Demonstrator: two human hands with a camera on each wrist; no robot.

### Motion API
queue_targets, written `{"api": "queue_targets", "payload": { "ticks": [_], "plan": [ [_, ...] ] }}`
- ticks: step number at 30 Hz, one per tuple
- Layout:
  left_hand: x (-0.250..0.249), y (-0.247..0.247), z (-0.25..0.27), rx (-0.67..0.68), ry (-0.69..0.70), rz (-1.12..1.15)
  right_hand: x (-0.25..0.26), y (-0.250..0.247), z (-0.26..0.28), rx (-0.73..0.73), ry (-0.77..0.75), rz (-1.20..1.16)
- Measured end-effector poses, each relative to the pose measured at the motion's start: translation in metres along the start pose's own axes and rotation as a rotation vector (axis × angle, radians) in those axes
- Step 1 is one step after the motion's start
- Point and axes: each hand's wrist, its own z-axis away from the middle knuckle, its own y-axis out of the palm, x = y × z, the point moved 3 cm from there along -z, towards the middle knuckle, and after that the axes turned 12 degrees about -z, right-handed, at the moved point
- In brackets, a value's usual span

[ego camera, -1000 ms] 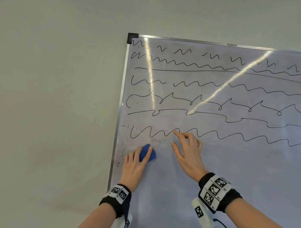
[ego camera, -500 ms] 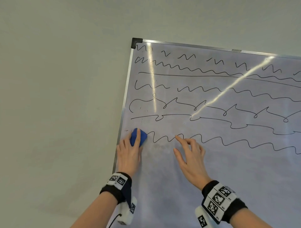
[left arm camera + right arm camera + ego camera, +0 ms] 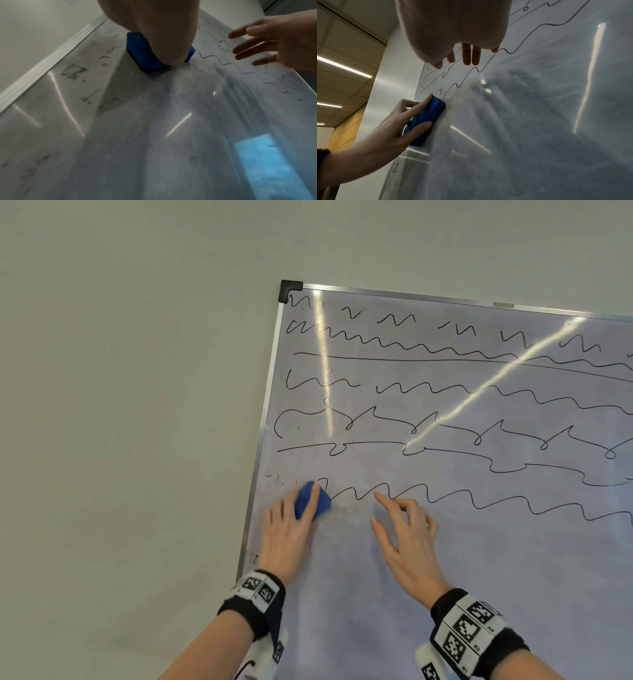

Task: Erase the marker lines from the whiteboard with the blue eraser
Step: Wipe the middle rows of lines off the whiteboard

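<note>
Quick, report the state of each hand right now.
Left hand: grips the blue eraser, pressing it on the whiteboard.
Right hand: open, holding nothing, fingers spread by the whiteboard.

Eraser (image 3: 323, 503) on whiteboard (image 3: 479, 570), near its left edge

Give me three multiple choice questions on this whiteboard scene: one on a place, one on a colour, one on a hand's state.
1. Where on the whiteboard is the blue eraser?
A) near its left edge
B) at its top right corner
C) in its middle
2. What colour are the marker lines?
A) red
B) black
C) green
3. What is the right hand doing?
A) gripping a marker
B) holding the eraser
C) holding nothing, fingers spread
Answers: 1 A, it sits beside the board's left edge; 2 B, every squiggle is black; 3 C, only the left hand holds the eraser.
</note>
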Motion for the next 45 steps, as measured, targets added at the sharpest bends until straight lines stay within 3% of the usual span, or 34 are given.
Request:
{"api": "queue_targets", "payload": {
  "ticks": [4,9,11,17,19,21,24,27,30,32,36,38,43,45],
  "plan": [
    [0.002,0.004,0.013,-0.014,0.162,-0.017,-0.005,-0.004,0.004,0.018,0.006,0.025],
    [0.006,0.0,-0.033,-0.038,-0.105,0.014,-0.009,-0.022,-0.005,-0.043,0.008,0.006],
    [-0.009,-0.001,-0.034,-0.034,-0.118,0.032,-0.01,-0.027,-0.006,-0.047,0.008,0.019],
    [-0.021,-0.003,-0.014,-0.086,0.267,-0.029,-0.014,-0.03,-0.004,-0.032,0.011,0.033],
    [-0.006,-0.003,-0.024,-0.105,0.204,-0.026,-0.016,-0.033,-0.005,-0.029,0.014,0.027],
    [0.004,-0.001,-0.036,-0.106,0.028,-0.007,-0.019,-0.037,-0.005,-0.031,0.023,0.023],
    [-0.013,-0.001,-0.038,-0.087,-0.099,0.006,-0.025,-0.044,-0.004,-0.034,0.035,0.015],
    [-0.05,-0.003,-0.025,-0.074,0.096,-0.002,-0.03,-0.051,-0.006,-0.04,0.033,0.029],
    [-0.055,-0.001,-0.023,-0.119,0.343,-0.072,-0.034,-0.055,-0.008,-0.037,0.035,0.024],
    [-0.043,-0.001,-0.031,-0.143,0.379,-0.105,-0.037,-0.058,-0.008,-0.036,0.032,0.021],
    [-0.041,-0.003,-0.044,-0.108,-0.016,-0.024,-0.044,-0.065,-0.004,-0.043,0.029,-0.003],
    [-0.066,-0.005,-0.041,-0.078,-0.084,0.021,-0.048,-0.07,-0.004,-0.044,0.022,0.001],
    [-0.095,-0.004,-0.035,-0.128,0.272,-0.032,-0.057,-0.082,-0.006,-0.061,0.006,0.023],
    [-0.082,-0.003,-0.04,-0.149,0.28,-0.054,-0.062,-0.089,-0.005,-0.063,0.009,0.02]
  ]
}}
